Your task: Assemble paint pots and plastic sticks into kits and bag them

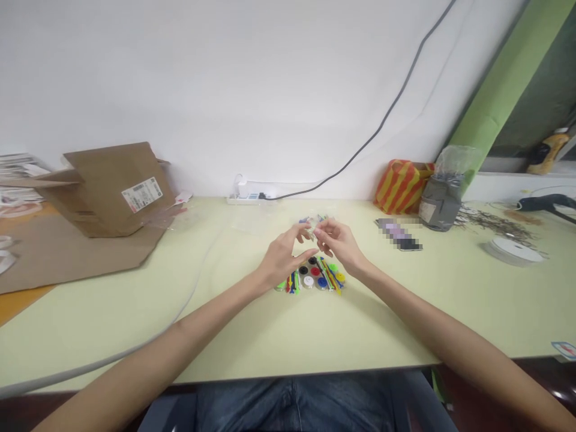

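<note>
My right hand is closed in a pinch, thumb against fingertips, on a small pale, see-through piece too small to name. My left hand faces it with curved fingers and the thumb held apart; its fingertips are close to the piece, and I cannot tell if they touch it. Below the hands lie round discs, among them a white disc, a red disc and a blue disc. Thin coloured plastic sticks lie beside them. The left hand partly hides this group. More small coloured bits show behind the fingers.
An open cardboard box stands at left on flat cardboard. A power strip lies by the wall. At right are a striped bag, a grey container, a blurred phone and a white spool. A grey cable crosses the left side.
</note>
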Tool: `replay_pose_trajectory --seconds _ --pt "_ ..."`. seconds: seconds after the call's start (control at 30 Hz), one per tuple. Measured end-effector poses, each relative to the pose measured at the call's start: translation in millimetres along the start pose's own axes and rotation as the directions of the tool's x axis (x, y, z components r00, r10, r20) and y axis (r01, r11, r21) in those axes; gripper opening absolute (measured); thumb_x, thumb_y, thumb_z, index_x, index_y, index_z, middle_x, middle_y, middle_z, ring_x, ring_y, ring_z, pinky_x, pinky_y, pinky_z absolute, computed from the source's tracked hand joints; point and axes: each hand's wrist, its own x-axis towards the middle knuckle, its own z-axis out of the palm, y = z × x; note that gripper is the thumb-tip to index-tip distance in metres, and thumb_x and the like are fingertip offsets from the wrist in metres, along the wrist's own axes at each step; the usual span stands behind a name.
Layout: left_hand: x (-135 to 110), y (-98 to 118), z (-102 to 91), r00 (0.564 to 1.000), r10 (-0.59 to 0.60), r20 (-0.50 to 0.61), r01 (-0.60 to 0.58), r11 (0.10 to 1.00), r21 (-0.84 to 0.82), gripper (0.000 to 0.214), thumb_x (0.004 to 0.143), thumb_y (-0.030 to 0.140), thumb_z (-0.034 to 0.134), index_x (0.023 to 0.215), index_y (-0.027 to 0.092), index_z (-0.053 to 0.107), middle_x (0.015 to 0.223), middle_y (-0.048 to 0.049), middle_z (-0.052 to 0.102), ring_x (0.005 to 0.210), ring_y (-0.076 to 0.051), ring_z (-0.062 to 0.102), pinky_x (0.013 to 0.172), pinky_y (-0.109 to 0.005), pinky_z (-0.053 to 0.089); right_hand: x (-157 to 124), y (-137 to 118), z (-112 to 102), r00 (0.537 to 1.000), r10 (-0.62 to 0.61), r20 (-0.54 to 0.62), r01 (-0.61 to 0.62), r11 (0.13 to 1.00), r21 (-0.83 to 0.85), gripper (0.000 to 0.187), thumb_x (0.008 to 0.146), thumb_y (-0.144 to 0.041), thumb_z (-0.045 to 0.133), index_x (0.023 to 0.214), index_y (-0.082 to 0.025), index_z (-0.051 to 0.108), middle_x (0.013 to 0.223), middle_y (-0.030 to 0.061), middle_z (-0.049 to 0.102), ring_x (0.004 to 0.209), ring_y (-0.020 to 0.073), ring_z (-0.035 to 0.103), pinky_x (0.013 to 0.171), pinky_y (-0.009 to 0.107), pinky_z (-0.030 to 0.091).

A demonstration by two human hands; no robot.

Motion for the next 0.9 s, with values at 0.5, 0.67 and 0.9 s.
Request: replay_pose_trajectory --seconds 0.5,0.67,0.9 --pt "-2.8 -13.9 -11.0 0.973 0.231 0.002 -0.222 0.929 0.295 0.018 0.098 0.031 0.054 0.113 0.021 0.058 0.116 -0.0091 0.064 0.108 -0.022 0.062 0.091 -0.036 0.049 -8.6 7.4 -3.9 0.975 -0.144 0.167 0.156 0.986 -0.065 0.026 0.09 -0.037 0.065 0.11 -0.022 0.058 0.091 0.0035 0.064 0.086 0.0173 0.062 0.074 0.03 0.051" --pt "-5.0 -17.9 -21.2 0.972 0.236 -0.005 -0.217 0.904 0.369 0.02 0.094 0.037 0.061 0.102 0.019 0.057 0.1 -0.0062 0.067 0.092 -0.021 0.063 0.082 -0.035 0.048 -0.1 13.8 -36.1 0.944 -0.116 0.308 0.273 0.796 -0.539 0.009 0.088 -0.026 0.062 0.086 -0.018 0.065 0.084 0.0037 0.066 0.078 0.0164 0.056 0.073 0.03 0.045" --pt "-7.2 -20.8 -16.2 0.973 0.232 0.012 -0.22 0.903 0.369 0.015 0.099 0.03 0.054 0.109 0.02 0.057 0.092 -0.0033 0.068 0.085 -0.018 0.064 0.079 -0.032 0.047 1.0 5.2 -56.7 0.898 0.171 0.406 0.158 0.736 -0.658 0.014 0.083 -0.03 0.066 0.08 -0.016 0.067 0.082 0.0046 0.07 0.075 0.0169 0.057 0.07 0.028 0.044"
